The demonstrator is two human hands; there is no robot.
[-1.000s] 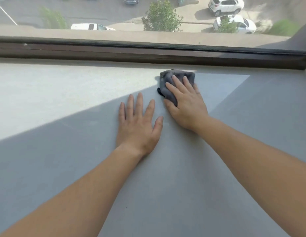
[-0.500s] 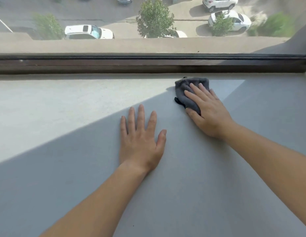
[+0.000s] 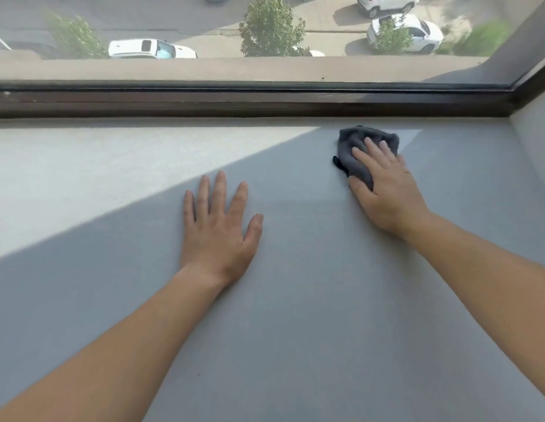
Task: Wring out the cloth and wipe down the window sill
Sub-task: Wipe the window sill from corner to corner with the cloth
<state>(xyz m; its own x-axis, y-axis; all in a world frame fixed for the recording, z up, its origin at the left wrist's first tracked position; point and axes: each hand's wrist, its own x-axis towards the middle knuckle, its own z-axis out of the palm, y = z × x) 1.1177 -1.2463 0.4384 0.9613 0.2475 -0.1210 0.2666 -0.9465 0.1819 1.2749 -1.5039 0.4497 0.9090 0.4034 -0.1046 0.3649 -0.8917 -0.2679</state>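
Note:
A dark grey cloth [image 3: 351, 144] lies bunched on the wide pale grey window sill [image 3: 295, 315], near the back right, close to the window frame. My right hand [image 3: 386, 190] presses flat on top of the cloth, fingers spread over it and thumb at its near edge. My left hand [image 3: 218, 223] rests palm down on the bare sill to the left, fingers apart, holding nothing. Part of the cloth is hidden under my right palm.
A dark brown window frame [image 3: 234, 100] runs along the back of the sill. The side wall [image 3: 535, 147] closes the sill at the right. Sunlight falls on the sill's left back part; the rest is in shadow.
My right hand has slid the cloth to the right along the back of the sill, away from my left hand. My left hand has stayed planted on the sill.

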